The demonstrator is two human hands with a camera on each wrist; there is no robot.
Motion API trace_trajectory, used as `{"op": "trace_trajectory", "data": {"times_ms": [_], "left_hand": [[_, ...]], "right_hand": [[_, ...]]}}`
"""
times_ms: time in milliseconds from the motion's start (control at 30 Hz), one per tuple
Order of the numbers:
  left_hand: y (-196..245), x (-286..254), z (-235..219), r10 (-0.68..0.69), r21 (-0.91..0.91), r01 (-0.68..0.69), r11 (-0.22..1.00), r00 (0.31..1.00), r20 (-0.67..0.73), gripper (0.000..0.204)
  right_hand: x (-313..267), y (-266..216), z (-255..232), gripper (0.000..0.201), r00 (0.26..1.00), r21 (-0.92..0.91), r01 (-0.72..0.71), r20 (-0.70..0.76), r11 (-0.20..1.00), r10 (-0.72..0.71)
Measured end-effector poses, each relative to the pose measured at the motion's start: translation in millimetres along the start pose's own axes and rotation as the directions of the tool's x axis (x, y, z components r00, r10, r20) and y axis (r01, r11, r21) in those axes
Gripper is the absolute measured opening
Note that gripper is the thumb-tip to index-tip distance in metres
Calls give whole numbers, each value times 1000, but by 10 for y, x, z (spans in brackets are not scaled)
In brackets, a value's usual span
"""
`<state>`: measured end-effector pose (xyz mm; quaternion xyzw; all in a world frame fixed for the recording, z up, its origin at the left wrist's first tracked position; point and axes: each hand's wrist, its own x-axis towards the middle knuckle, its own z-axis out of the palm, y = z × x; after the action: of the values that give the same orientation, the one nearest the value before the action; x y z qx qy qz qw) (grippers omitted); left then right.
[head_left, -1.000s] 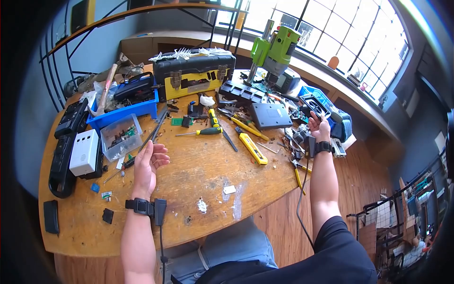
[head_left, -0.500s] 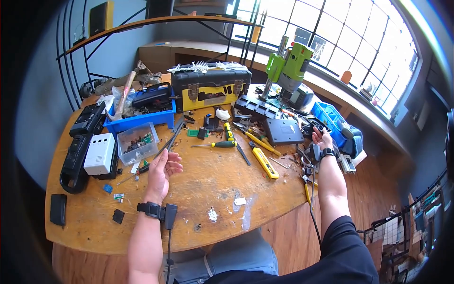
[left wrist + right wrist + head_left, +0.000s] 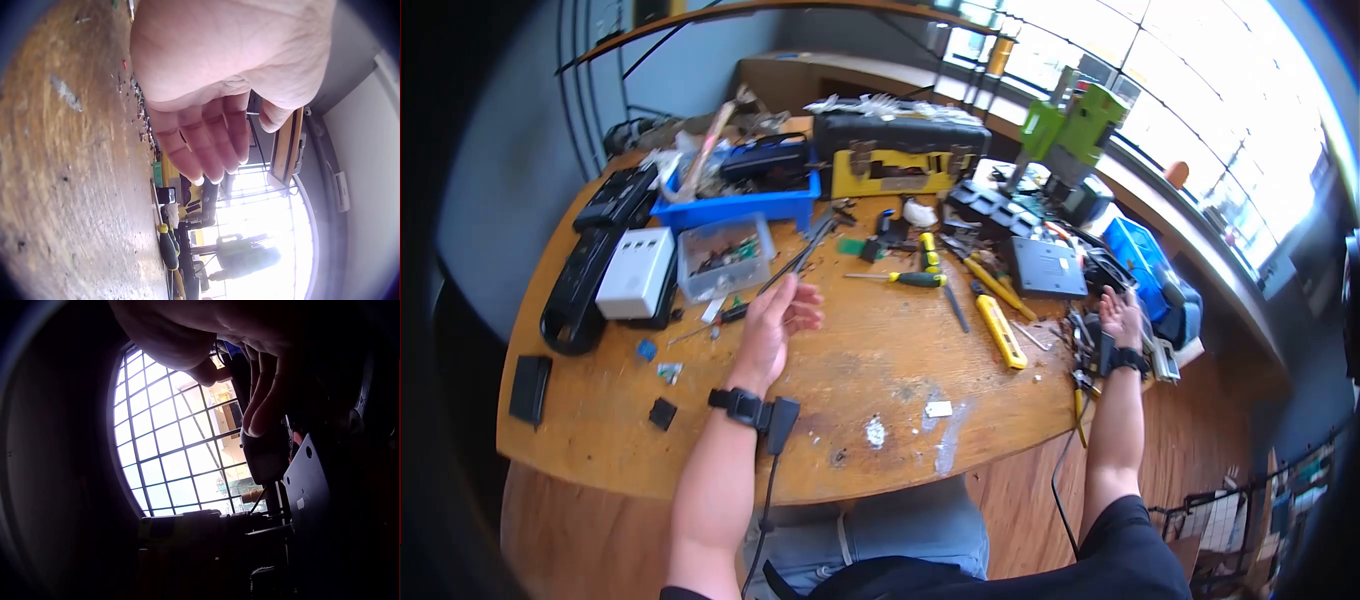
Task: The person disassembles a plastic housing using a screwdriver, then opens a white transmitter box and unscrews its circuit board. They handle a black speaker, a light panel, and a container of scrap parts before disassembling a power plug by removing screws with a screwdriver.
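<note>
My left hand (image 3: 775, 325) hovers over the middle-left of the wooden table, palm inward, fingers loosely bent and holding nothing. Beyond its fingertips lie a pair of long dark tools and a yellow-and-black screwdriver (image 3: 915, 279). At the table's right side my right hand (image 3: 1122, 318) is among piled parts. In the right wrist view its fingers (image 3: 265, 394) point down at a dark object (image 3: 262, 456), with the thumb apart from them. A black curved part (image 3: 1108, 268) lies just beyond that hand, beside a grey flat box (image 3: 1048, 268).
A yellow utility knife (image 3: 1001, 332) and yellow-handled pliers (image 3: 1082, 405) lie on the table. Left stand a blue bin (image 3: 735, 208), a clear box (image 3: 722, 285) and a white device (image 3: 635, 275). Behind are a toolbox (image 3: 900, 150) and a green drill stand (image 3: 1075, 130); another blue bin (image 3: 1135, 255) is right.
The head view has swung left, so the table shifts rightward in it. My right hand has drawn back from the black part, which it held earlier. The left hand keeps its loose pose.
</note>
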<state>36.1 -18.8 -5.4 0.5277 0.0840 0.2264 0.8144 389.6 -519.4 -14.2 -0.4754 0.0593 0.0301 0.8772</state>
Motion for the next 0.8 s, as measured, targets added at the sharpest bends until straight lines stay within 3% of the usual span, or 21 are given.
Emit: {"op": "trace_trajectory", "data": {"times_ms": [133, 200, 300, 333, 433, 567, 733, 800], "left_hand": [[-42, 35, -60, -3, -10, 4, 1000, 1000, 30, 39], [-59, 46, -80, -6, 13, 5, 1000, 999, 37, 40], [-23, 22, -72, -6, 21, 5, 1000, 999, 44, 40], [-19, 25, -68, -1, 23, 1, 1000, 999, 33, 40], [-16, 10, -71, -2, 7, 2, 1000, 999, 33, 39], [-19, 18, -77, -4, -2, 4, 1000, 1000, 25, 39], [-33, 19, -76, -1, -4, 1, 1000, 999, 40, 40], [-40, 25, -79, 0, -9, 0, 1000, 999, 38, 40]], "right_hand": [[-343, -106, 207, 36, 988, -31, 39, 152, 999, -34], [-430, -74, 289, 35, 975, -38, -31, 220, 999, 38], [-674, 125, 641, 39, 971, -33, -224, 77, 974, 226], [-658, 202, 641, 44, 956, -100, -256, 118, 961, 267], [-694, 413, 787, 54, 957, -67, -289, -58, 955, 285], [-578, 526, 762, 62, 938, -20, -343, 36, 939, 343], [-429, 560, 767, 59, 924, 7, -381, -38, 925, 381], [-321, 592, 729, 58, 928, -12, -370, 43, 929, 370]]}}
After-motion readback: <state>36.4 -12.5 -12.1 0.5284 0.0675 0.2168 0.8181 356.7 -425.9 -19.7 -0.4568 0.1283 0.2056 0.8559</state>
